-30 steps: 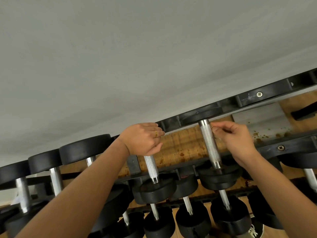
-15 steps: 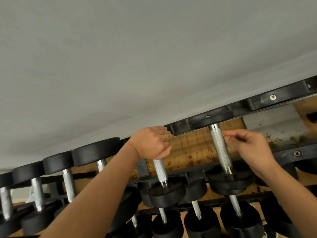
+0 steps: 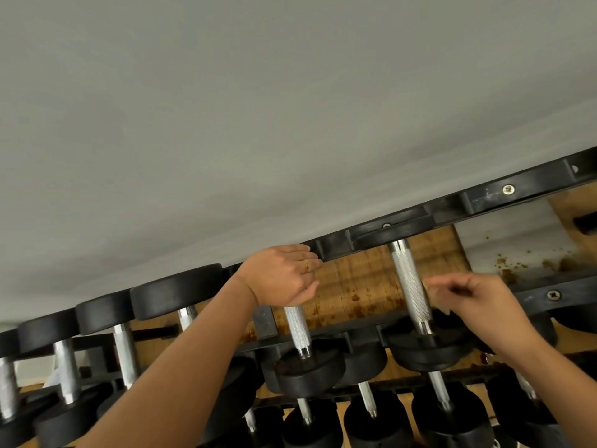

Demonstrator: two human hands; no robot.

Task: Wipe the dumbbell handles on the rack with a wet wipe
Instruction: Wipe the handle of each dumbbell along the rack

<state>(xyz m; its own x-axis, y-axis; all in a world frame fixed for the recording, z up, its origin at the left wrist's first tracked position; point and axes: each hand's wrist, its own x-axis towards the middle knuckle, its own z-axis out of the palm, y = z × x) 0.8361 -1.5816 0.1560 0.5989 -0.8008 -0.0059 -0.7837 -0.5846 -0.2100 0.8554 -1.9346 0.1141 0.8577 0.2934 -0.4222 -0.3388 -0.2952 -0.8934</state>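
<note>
Centre frame, the left hand (image 3: 281, 276) is curling its fingers tight round the top of a knurled dumbbell handle (image 3: 298, 331) on the black rack (image 3: 484, 198). Right of centre, the right hand (image 3: 484, 302) is hovering just beside the next handle (image 3: 412, 286), motion-blurred; whether its fingers are pinching anything, I cannot tell.

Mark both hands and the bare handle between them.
left hand (image 3: 281, 276): head view, back of the hand, curled over the short handle (image 3: 298, 328).
right hand (image 3: 484, 307): head view, back of the hand, blurred.
bare handle (image 3: 410, 279): head view, middle of the knurled shaft.
</note>
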